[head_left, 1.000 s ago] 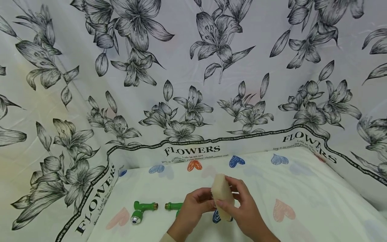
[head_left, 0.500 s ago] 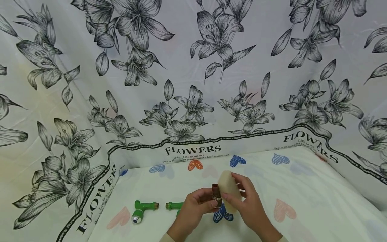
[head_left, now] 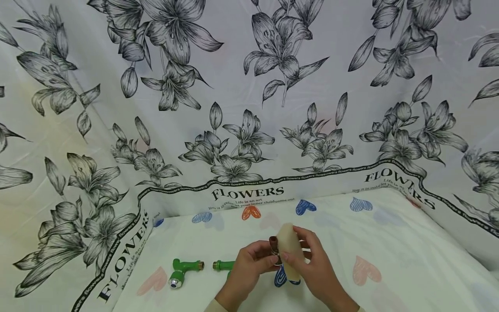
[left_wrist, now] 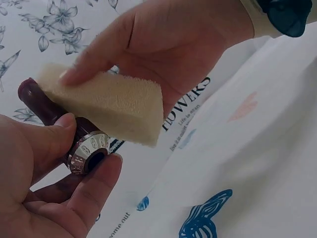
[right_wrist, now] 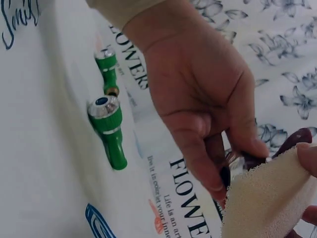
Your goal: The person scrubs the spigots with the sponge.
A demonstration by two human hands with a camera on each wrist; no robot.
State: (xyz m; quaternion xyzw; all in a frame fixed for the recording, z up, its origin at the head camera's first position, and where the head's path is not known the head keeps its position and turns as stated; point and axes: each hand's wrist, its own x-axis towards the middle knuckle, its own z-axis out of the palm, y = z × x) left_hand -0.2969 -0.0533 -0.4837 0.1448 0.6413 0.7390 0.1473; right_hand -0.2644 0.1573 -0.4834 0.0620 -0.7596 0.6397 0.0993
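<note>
My left hand (head_left: 249, 266) pinches a dark red tube-like fitting (left_wrist: 44, 105) between thumb and fingers. The fitting has a patterned silver collar around a dark opening, plainest in the left wrist view. Opposite it, my right hand (head_left: 319, 266) grips a cream sponge block (head_left: 289, 247), thumb on the near face and fingers behind. The sponge stands right beside the fitting and overlaps it in view; whether they touch is hard to tell. In the head view, fingers hide much of the fitting. Two green fittings lie to the left, one green fitting (head_left: 185, 268) whole in the head view.
The second green fitting (head_left: 223, 265) is partly hidden behind my left hand in the head view. All lie on a white cloth (head_left: 335, 290) printed with hearts. A white flower-printed curtain (head_left: 249, 151) rises behind and at both sides.
The sponge first covered the dark red fitting, then shifted right and exposed it. Now the sponge is back slightly left, close against the fitting. The green fittings stay put.
</note>
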